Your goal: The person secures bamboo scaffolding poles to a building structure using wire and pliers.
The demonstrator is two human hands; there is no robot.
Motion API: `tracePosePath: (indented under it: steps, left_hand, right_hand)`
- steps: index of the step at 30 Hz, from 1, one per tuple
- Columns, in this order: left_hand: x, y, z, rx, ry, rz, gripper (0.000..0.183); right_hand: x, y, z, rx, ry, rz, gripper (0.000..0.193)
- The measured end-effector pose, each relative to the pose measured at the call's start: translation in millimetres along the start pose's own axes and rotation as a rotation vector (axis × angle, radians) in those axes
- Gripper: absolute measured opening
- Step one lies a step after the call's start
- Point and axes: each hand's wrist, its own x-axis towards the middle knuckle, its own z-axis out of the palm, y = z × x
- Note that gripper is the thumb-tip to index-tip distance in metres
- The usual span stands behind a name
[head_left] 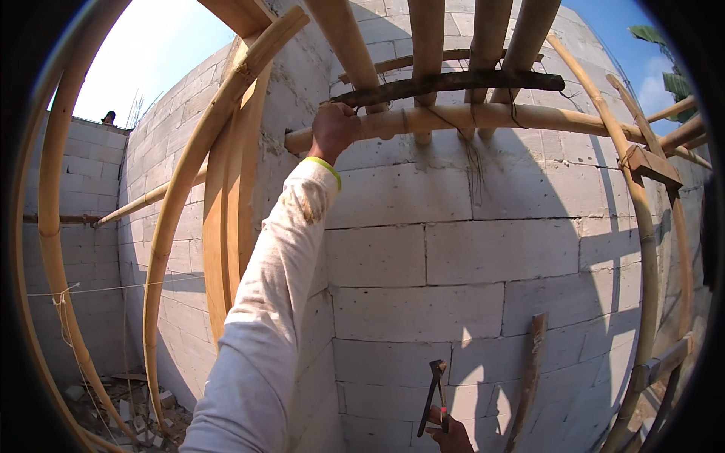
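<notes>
Left hand [336, 130] up at the crosspole [544, 117], right hand [453, 438] down low with pincers [437, 369].

So on the left there's a curved bamboo [172, 196], then upright planks [219, 234]. Next up is the left hand, fingers curled by the left end of the dark stick [461, 81], right near the crosspole; can't tell how tightly it's closed or which one it's got. Below, in front of the block wall [415, 309], the right hand has its fingers wrapped on the pincers, head pointing up, handles spread. Right of those, a wood strip [529, 377] stands tilted, and a wood block [653, 166] sits at the far-right poles [644, 249].
</notes>
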Motion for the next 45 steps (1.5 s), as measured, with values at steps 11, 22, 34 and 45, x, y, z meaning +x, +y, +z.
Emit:
tracePosePath:
  steps: [11, 22, 34, 45]
  left_hand:
    - [28.9, -20.5, -45.4, 0.690, 0.097, 0.395, 0.018]
    - [1.9, -3.5, -35.1, 0.512, 0.259, 0.442, 0.016]
    - [-15.6, 40.0, 54.0, -0.402, 0.049, -0.053, 0.033]
    - [-11.0, 29.0, 43.0, -0.368, 0.161, -0.137, 0.025]
  right_hand:
    - [-63.2, 34.1, 24.5, 0.125, -0.143, 0.259, 0.060]
    - [-35.0, -36.7, 13.8, 0.852, -0.118, -0.003, 0.065]
    - [129.2, -280.1, -81.8, 0.127, 0.109, -0.535, 0.062]
    - [201.1, -428.3, -103.9, -0.494, 0.366, -0.625, 0.059]
